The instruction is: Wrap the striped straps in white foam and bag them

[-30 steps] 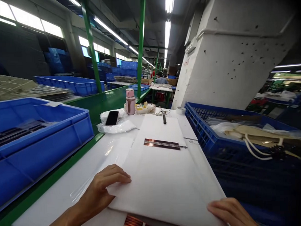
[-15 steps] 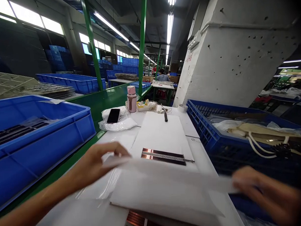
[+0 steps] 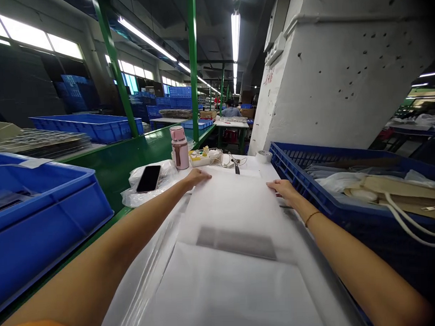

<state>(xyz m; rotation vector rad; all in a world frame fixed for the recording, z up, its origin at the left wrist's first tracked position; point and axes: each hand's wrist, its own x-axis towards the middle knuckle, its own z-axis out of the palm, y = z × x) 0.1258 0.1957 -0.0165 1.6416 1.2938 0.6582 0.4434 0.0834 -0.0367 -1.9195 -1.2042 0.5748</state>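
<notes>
A translucent white sheet (image 3: 236,200) stretches away from me over the table, its far corners pinched by my left hand (image 3: 199,177) and my right hand (image 3: 281,187). Through the sheet shows the dark, blurred shape of a flat strip-like part (image 3: 236,243); its details are veiled. Nearer to me, another smooth white sheet (image 3: 236,295) covers the front of the table. Just beyond the held edge lies a dark-handled tool (image 3: 236,168), whose kind I cannot make out.
At the left are a blue bin (image 3: 44,212), a phone (image 3: 148,178) on clear plastic wrap and a pink bottle (image 3: 180,150). Behind the sheet sit a small tray of wires (image 3: 205,157) and a tape roll (image 3: 263,156). A blue crate (image 3: 311,197) flanks the right side.
Both hands have moved forward, carrying the sheet to the far part of the table. The copper and black part, bare before, is now under the sheet. My view has shifted slightly.
</notes>
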